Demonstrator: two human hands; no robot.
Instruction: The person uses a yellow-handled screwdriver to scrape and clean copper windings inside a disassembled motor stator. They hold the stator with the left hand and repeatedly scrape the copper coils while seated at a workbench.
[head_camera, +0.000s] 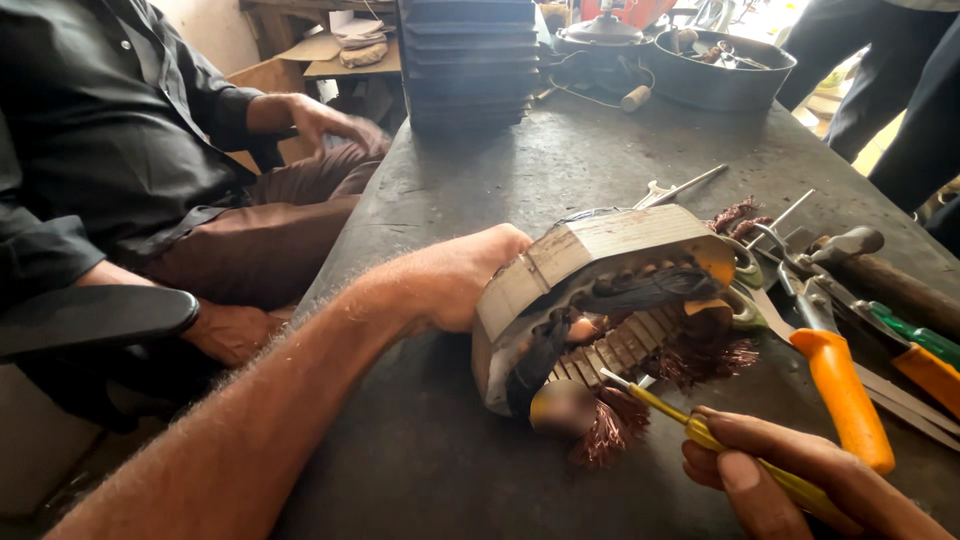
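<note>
On the dark counter (560, 170), a stator (600, 290) is steadied on its edge by the left hand (465, 280), whose grip is closed round the metal shell at its left side. A yellow tool (700, 435) is held in the right hand (790, 480), fingers wrapped tight about its handle, with the tip set near the frayed copper windings (610, 430) (the exact point of contact cannot be told). Just right of the stator lie orange-handled pliers (835, 370) among other tools. A seated person (130, 150) is seen at the counter's left.
</note>
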